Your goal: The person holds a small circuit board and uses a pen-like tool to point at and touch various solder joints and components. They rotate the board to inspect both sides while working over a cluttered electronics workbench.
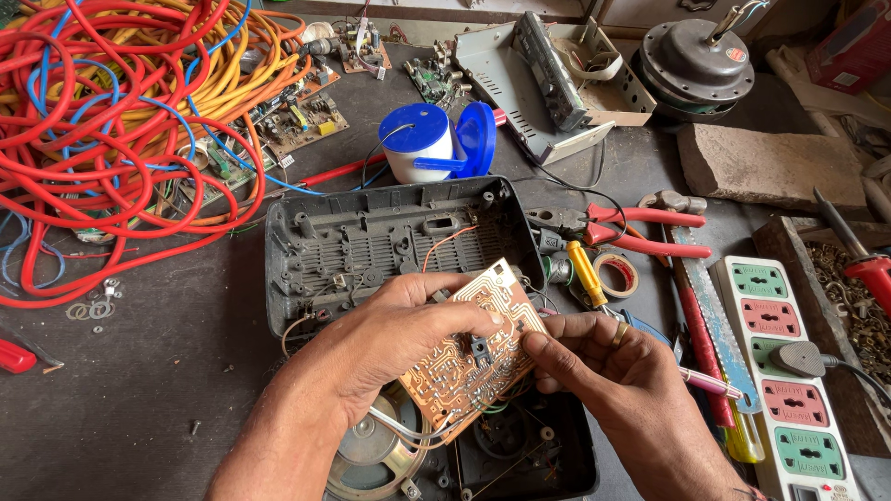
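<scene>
Both hands hold a copper-coloured circuit board (473, 348) over the near middle of the dark tabletop (139, 399). The left hand (390, 339) grips its left side, thumb across the traces; the right hand (594, 366), wearing a ring, pinches its right edge with its fingers (538, 348). Under the board lie a round speaker (367, 455) and a black casing half (529, 455). Just beyond sits an open grey plastic casing (390, 241). Red-handled pliers (631, 232) and a yellow-handled screwdriver (585, 271) lie to its right, and a white power strip (789, 371) runs along the right edge. Red and orange cables (121, 121) pile at the far left corner, with a blue-and-white spool (432, 139) behind the casing.
</scene>
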